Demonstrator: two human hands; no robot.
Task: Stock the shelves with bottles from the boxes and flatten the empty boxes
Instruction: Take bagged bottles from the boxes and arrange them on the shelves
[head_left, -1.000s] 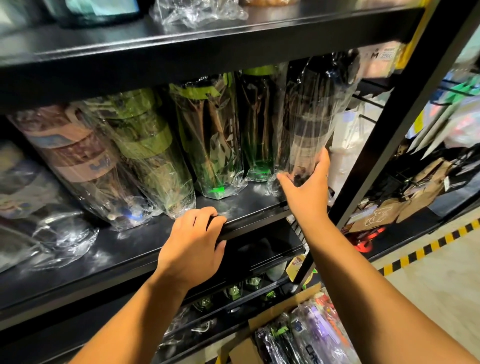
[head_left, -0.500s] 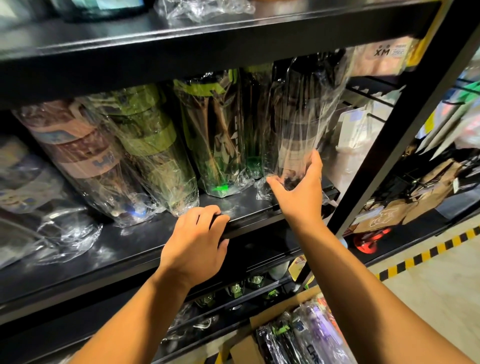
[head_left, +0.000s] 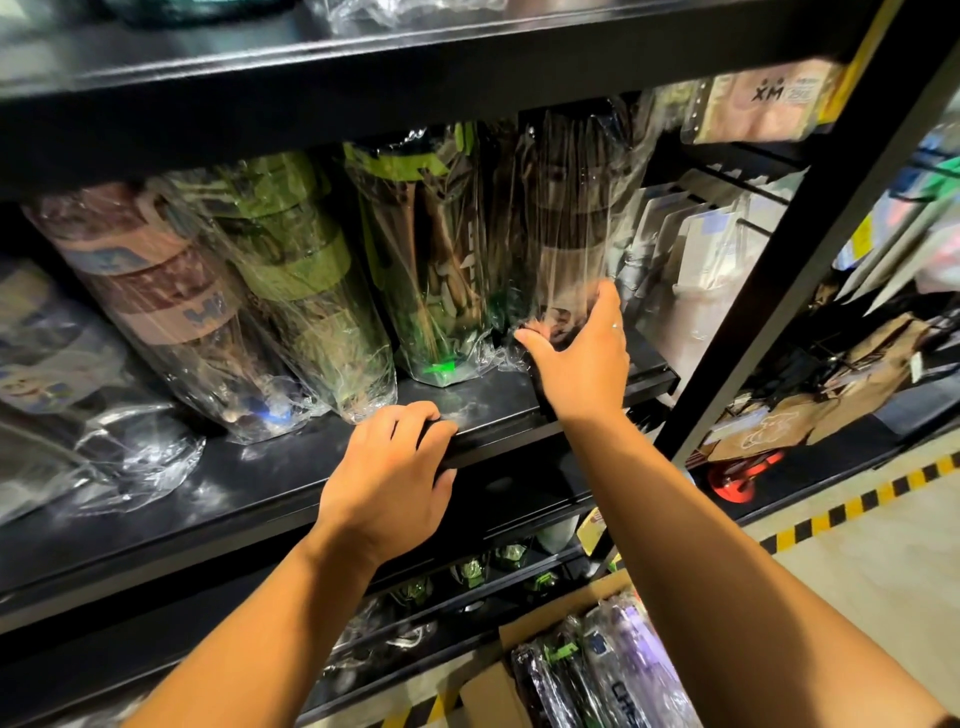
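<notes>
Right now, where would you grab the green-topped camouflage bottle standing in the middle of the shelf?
Probably its lower body, from the front. The camouflage bottle stands upright on its base; wrapped bottles crowd both sides and the upper shelf sits close over its lid. Grip the bottle itself, not the loose plastic.
</notes>
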